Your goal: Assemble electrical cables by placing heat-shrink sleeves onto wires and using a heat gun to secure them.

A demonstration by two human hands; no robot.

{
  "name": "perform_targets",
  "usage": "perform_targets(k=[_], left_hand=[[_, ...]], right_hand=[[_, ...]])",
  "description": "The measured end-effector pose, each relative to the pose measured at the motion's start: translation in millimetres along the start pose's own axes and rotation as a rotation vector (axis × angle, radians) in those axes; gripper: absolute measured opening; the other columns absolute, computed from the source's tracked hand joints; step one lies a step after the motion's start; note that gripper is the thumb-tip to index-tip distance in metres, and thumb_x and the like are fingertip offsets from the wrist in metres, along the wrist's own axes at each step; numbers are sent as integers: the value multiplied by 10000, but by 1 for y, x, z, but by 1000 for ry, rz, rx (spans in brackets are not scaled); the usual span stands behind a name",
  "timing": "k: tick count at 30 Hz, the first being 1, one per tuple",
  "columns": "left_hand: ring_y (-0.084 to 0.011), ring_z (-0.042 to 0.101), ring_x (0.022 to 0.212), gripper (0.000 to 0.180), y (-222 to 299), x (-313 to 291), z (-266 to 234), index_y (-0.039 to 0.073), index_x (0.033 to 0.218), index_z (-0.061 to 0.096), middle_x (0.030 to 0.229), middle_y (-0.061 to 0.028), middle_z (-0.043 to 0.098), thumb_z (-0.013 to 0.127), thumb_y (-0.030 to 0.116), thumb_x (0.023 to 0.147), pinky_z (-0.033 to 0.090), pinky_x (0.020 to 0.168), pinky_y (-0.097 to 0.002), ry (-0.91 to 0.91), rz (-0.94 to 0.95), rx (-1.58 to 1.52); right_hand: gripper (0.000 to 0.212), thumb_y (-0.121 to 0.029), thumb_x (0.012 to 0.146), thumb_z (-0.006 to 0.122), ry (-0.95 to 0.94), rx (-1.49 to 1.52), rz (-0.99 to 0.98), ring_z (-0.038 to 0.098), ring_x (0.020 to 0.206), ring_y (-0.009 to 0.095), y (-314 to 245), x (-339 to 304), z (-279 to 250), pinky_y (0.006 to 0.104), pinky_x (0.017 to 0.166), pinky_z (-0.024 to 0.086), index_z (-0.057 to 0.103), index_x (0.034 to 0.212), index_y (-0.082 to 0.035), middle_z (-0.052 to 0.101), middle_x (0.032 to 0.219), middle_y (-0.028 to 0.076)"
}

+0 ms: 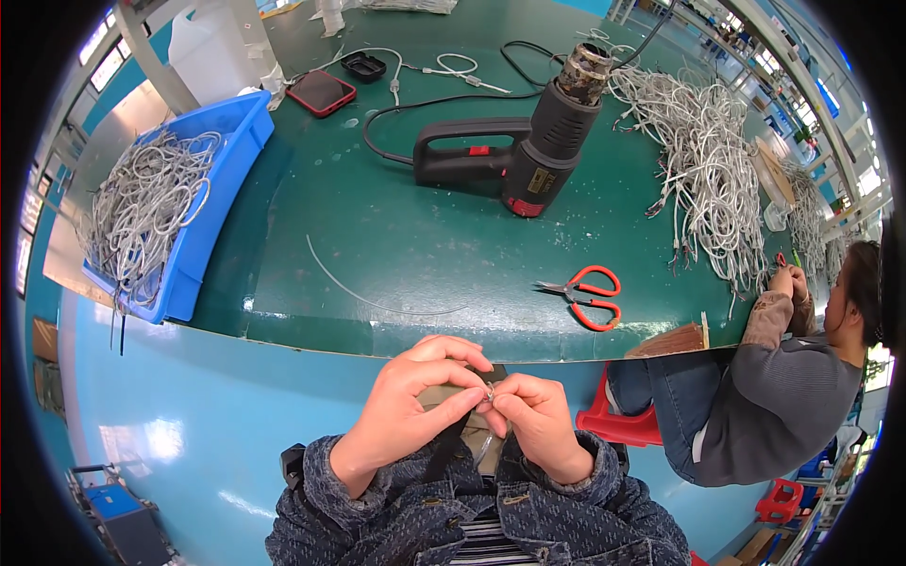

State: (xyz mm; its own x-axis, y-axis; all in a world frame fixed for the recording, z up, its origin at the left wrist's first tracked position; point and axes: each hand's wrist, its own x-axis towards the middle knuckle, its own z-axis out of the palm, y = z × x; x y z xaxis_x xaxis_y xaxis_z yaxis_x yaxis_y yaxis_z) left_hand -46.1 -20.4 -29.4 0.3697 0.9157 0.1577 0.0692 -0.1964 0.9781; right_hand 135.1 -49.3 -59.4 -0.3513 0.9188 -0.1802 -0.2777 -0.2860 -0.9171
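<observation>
Just off the table's front edge, both my hands meet over the stripped end of a thin cable. My left hand pinches it between thumb and forefinger, the other fingers held loosely above. My right hand is closed on the same cable from the other side, thumb against forefinger. A pale length of it seems to hang below my fingers; the fine wire tips are too small to make out. Beyond my hands lie red-handled scissors, blades partly apart, and a thin clear strand curving across the green table.
A black heat gun stands on the table, its cord trailing behind. At left is a blue bin of cables; at right, a large heap of grey cables. A phone lies farther back. A co-worker sits at right.
</observation>
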Motion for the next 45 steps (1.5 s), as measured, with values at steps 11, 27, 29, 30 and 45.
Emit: perform_targets(k=[11, 27, 29, 30, 45], left_hand=[[-269, 567, 1011, 80, -1, 9, -4, 30, 783, 660, 927, -70, 638, 692, 56, 715, 447, 859, -381, -69, 76, 135], [-298, 531, 1023, 99, -1, 5, 24, 32, 786, 606, 988, -98, 582, 675, 32, 715, 431, 844, -389, 232, 33, -69], [-307, 511, 1047, 132, 1, 5, 25, 47, 794, 614, 1007, -103, 566, 697, 34, 693, 422, 854, -395, 385, 241, 161], [-307, 511, 1047, 132, 3, 6, 25, 47, 794, 614, 1007, -103, 566, 697, 34, 693, 422, 854, -395, 383, 243, 159], [-335, 477, 1089, 171, 12, 10, 10, 75, 715, 599, 1036, -97, 563, 744, 142, 654, 399, 876, -427, 202, 314, 456]], right_hand=[[195, -110, 919, 506, -26, -119, 4, 467, 563, 57, -6, 6, -7, 199, 516, 369, 612, 824, 23, 529, 611, 7], [210, -143, 948, 462, -105, 419, -50, 407, 572, 83, -4, 14, -1, 240, 553, 358, 552, 842, 14, 478, 620, 12], [196, -130, 943, 470, -75, 390, -58, 420, 580, 82, -10, 14, -1, 237, 559, 363, 555, 846, 17, 488, 626, 15], [182, -118, 937, 479, -47, 364, -61, 432, 588, 80, -14, 14, 0, 234, 564, 368, 557, 849, 20, 498, 631, 19], [179, -109, 936, 472, -133, 63, 31, 489, 558, 82, -29, 10, -4, 218, 544, 395, 567, 853, 18, 547, 634, 30]])
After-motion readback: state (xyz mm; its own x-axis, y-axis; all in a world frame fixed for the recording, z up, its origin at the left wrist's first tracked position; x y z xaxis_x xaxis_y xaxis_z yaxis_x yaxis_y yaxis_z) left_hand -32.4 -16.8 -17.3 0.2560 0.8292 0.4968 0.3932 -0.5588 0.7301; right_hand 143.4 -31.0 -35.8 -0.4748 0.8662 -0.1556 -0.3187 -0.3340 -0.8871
